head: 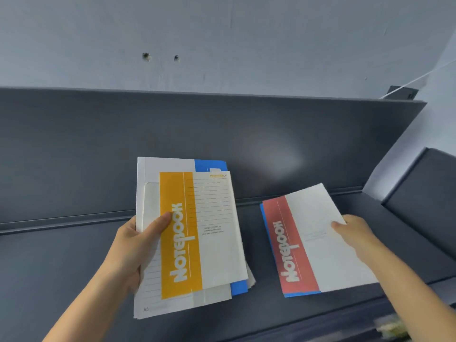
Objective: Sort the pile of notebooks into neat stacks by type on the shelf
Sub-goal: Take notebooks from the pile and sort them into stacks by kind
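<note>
My left hand (134,245) grips a bundle of several notebooks above the dark shelf (74,262), thumb on top. The top one is a yellow-striped notebook (197,233); white and blue covers (209,165) stick out behind and below it. To the right, a red-striped notebook (313,240) lies on the shelf over a blue notebook (265,233), of which only the left and bottom edges show. My right hand (355,233) holds the red-striped notebook at its right edge, thumb on the cover.
The shelf has a tall dark back panel (172,134) and a raised divider (419,193) at the right. A pale wall (222,40) rises behind. Something blurred and yellowish (392,327) lies below the shelf's front edge at the lower right.
</note>
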Available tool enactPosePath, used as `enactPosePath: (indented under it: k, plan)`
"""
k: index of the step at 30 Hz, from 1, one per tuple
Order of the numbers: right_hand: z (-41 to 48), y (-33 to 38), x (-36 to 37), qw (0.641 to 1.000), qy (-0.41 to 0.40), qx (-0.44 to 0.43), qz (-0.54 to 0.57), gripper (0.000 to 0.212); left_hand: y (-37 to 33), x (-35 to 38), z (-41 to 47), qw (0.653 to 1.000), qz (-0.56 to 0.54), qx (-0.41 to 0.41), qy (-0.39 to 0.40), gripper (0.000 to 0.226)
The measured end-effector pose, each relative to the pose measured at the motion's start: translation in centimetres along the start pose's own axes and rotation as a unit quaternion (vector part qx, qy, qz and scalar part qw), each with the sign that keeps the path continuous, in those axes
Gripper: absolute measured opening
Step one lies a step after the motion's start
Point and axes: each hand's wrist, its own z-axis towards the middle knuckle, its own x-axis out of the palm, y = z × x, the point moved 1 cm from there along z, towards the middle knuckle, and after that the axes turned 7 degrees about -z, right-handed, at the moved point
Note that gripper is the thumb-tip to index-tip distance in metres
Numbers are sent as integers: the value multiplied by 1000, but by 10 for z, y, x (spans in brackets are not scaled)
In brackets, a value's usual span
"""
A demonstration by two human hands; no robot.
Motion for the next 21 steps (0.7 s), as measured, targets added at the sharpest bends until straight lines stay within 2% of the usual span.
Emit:
enactPosePath:
  k: [7,9,11,13,14,16,17,18,21]
  plan:
    - [34,-23,-3,996,7,-25,-89,7,17,64,3,999,1,-25,26,31]
    - [36,-21,0,990,8,-42,-137,14,21,75,4,999,-2,-36,31,30]
    - [33,-13,3,976,-19,-77,-205,31,24,85,3,998,-5,-43,34,28]
    - [14,6,6,979,-27,-130,-157,44,28,91,3,998,-9,-52,32,28]
    - [0,19,9,984,7,-153,-93,45,29,94,3,998,-11,-58,32,28]
    - [-34,43,22,975,139,-174,9,43,30,98,3,997,-13,-64,30,30]
    - [-48,50,33,963,199,-179,27,38,30,100,3,997,-11,-65,28,31]
    - [-57,53,44,956,224,-187,30,35,29,100,3,997,-7,-65,26,34]
    - [-67,56,66,966,182,-176,61,37,26,94,4,998,7,-63,22,37]
